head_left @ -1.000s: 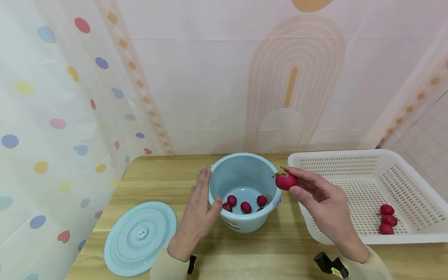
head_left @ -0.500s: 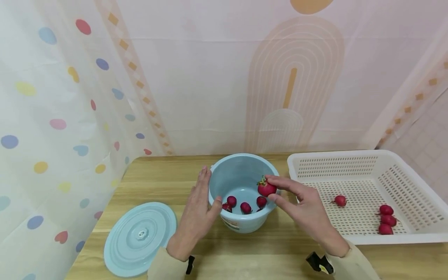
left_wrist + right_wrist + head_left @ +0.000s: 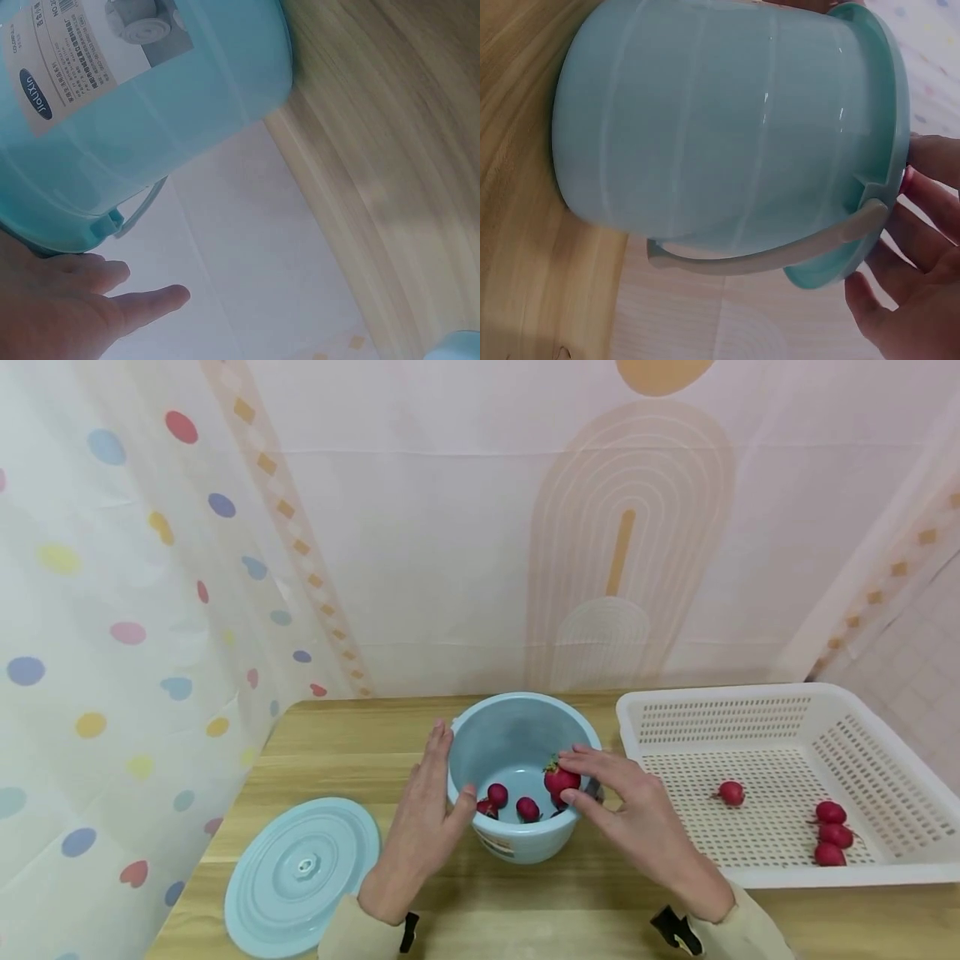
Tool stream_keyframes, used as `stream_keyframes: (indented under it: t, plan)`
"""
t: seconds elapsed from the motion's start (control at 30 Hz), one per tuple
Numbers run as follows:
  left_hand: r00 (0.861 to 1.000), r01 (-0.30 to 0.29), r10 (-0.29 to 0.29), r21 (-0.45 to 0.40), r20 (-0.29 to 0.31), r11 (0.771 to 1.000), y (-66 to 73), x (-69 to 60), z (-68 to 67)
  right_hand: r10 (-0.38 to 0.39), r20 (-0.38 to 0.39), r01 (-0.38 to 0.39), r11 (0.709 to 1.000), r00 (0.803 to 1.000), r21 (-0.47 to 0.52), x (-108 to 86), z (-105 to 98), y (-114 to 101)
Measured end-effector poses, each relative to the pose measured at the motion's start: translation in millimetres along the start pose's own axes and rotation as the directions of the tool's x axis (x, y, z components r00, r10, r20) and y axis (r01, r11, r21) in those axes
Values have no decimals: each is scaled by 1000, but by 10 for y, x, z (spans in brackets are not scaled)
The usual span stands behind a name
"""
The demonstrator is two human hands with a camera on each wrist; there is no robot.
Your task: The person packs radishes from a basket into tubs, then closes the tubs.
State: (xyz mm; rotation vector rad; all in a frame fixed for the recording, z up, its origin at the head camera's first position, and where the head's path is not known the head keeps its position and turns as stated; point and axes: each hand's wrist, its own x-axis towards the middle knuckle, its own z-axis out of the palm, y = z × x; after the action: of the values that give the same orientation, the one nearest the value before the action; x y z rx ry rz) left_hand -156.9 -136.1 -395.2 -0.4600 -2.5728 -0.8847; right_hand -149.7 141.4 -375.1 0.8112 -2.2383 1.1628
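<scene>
A light blue plastic bucket (image 3: 536, 846) stands upright on the wooden table, several small red radishes (image 3: 527, 810) on its floor. My right hand (image 3: 641, 810) pinches another radish (image 3: 561, 779), with green stem stubs, between thumb and fingers at the bucket's right rim. In the right wrist view the bucket wall (image 3: 705, 127) hides nearly all of that radish, and the carrying handle (image 3: 780, 255) hangs at the side. My left hand (image 3: 416, 835) rests at the left rim, fingers extended. The left wrist view shows those fingers (image 3: 154, 304) under the rim and a printed label (image 3: 64, 64).
To the right sits a white perforated basket (image 3: 750, 878) with one radish (image 3: 731, 792) near its middle and three grouped at the right. A round blue lid (image 3: 300, 893) lies flat on the left of the table (image 3: 352, 727). Behind hangs a patterned curtain (image 3: 435, 527).
My right hand has carried the radish left and down from beside the bucket to its opening. The lone radish in the basket has come into sight. The left hand stays put.
</scene>
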Motion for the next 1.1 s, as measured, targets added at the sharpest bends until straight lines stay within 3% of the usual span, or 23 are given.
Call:
stream_keyframes:
  t: [0.13, 0.37, 0.5, 0.83, 1.1]
  plan:
    - [1000, 1, -1, -4, 6, 1000, 0, 2, 5, 54, 9, -54, 998, 998, -44, -5, 10, -6]
    - [1000, -6, 6, -14, 5, 1000, 16, 4, -1, 169, 61, -168, 985, 984, -31, -18, -9, -42]
    - [1000, -14, 14, -16, 5, 1000, 11, 2, 2, 199, 80, -196, 979, 977, -46, -75, -64, -90]
    - [1000, -7, 7, -11, 1, 1000, 0, -20, -11, 152, 41, -148, 985, 988, -87, -246, -443, -259]
    - [1000, -5, 5, -14, 4, 1000, -3, -21, -2, 85, 20, -82, 989, 996, -125, -314, -802, -269]
